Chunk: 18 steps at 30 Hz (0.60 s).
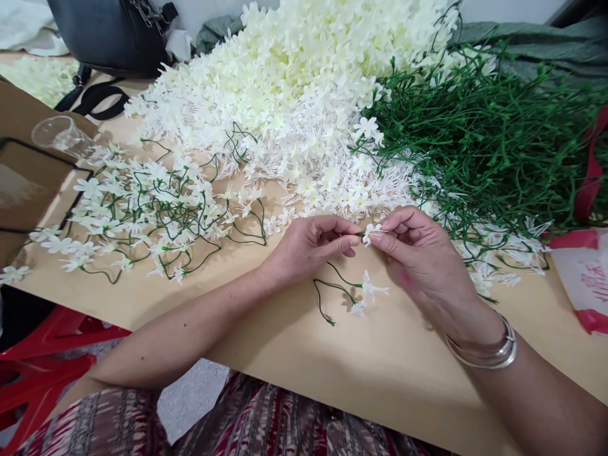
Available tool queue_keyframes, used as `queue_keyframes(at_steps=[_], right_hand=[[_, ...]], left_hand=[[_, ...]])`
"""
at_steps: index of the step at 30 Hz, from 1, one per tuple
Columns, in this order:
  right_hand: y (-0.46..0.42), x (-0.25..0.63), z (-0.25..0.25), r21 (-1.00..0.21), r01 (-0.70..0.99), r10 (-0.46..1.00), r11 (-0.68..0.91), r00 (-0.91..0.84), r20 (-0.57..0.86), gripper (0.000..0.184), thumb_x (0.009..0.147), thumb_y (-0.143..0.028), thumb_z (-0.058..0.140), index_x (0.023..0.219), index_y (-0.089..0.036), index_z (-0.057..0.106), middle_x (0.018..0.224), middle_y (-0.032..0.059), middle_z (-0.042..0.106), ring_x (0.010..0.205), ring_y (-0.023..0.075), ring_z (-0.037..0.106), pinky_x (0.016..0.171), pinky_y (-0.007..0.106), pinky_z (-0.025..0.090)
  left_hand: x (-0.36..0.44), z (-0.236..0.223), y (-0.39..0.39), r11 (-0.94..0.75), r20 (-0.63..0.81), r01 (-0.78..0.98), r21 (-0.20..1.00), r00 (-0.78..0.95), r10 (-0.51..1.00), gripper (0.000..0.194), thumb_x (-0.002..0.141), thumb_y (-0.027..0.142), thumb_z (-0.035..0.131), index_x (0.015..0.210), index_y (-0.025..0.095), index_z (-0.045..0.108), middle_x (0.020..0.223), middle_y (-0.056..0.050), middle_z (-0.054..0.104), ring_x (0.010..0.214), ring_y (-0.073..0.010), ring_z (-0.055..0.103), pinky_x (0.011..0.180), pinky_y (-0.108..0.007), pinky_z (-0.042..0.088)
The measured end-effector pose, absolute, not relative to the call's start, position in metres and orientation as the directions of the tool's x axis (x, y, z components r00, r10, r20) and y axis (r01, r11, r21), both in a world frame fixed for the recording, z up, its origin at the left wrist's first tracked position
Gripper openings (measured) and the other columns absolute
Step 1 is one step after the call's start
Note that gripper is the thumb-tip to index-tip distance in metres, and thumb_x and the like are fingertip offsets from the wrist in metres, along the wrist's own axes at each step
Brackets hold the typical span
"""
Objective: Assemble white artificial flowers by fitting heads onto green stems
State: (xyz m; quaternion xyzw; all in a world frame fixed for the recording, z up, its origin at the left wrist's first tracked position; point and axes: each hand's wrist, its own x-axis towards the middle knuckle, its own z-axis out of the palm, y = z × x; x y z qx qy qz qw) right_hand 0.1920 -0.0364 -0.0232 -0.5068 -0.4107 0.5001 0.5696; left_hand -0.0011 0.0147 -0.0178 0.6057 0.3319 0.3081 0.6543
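Above the front of the table, my two hands meet fingertip to fingertip. My left hand point(319, 246) pinches a green plastic stem point(342, 273) that carries small white blossoms and hangs down below the fingers. Between the thumb and fingers of my right hand point(420, 256) is a small white artificial flower point(372, 233), its base touching a stem tip at my left fingertips. Two white blossoms point(365, 294) on the green stem hang just under my hands. Silver bangles circle my right wrist.
A large heap of white artificial flowers point(294, 69) covers the back. Green stems point(494, 136) pile up at the right. Stemmed flowers point(156, 209) lie at the left near a tipped clear plastic cup point(71, 138). A red-and-white packet point(582, 275) sits at the right edge; a black bag point(114, 35) stands behind.
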Motion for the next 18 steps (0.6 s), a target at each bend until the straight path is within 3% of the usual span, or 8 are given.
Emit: queue_keyframes(at_steps=[3, 8, 18], right_hand=[[-0.036, 0.1931, -0.0245, -0.978, -0.204, 0.98, -0.041, 0.18, -0.079, 0.035, 0.063, -0.037, 0.101, 0.074, -0.03, 0.069, 0.071, -0.0047, 0.062, 0.064, 0.0133, 0.057, 0.061, 0.029, 0.053], [-0.0362, 0.1897, -0.0231, -0.966, -0.253, 0.977, -0.047, 0.191, -0.098, 0.031, 0.061, -0.029, 0.1, 0.072, -0.028, 0.07, 0.069, -0.0063, 0.063, 0.064, 0.0111, 0.058, 0.062, 0.026, 0.052], [-0.0354, 0.1938, -0.0239, -0.968, -0.24, 0.976, -0.077, 0.18, -0.122, 0.038, 0.058, -0.045, 0.105, 0.072, -0.033, 0.072, 0.072, -0.0046, 0.063, 0.064, 0.0126, 0.058, 0.061, 0.028, 0.053]], left_hand=[[-0.0007, -0.0189, 0.0146, 0.122, -0.077, -0.036, 0.992, 0.589, 0.804, 0.049, 0.083, 0.057, 0.087, 0.105, 0.014, 0.077, 0.087, -0.005, 0.081, 0.075, -0.0147, 0.078, 0.075, -0.025, 0.063], [-0.0008, -0.0189, 0.0151, 0.129, -0.073, -0.053, 0.99, 0.586, 0.807, 0.046, 0.084, 0.057, 0.086, 0.095, 0.014, 0.075, 0.079, -0.004, 0.078, 0.074, -0.0149, 0.078, 0.073, -0.025, 0.062], [-0.0029, -0.0185, 0.0151, 0.165, -0.101, -0.051, 0.985, 0.608, 0.788, 0.032, 0.093, 0.044, 0.08, 0.103, 0.014, 0.076, 0.092, -0.006, 0.082, 0.077, -0.0147, 0.079, 0.075, -0.026, 0.061]])
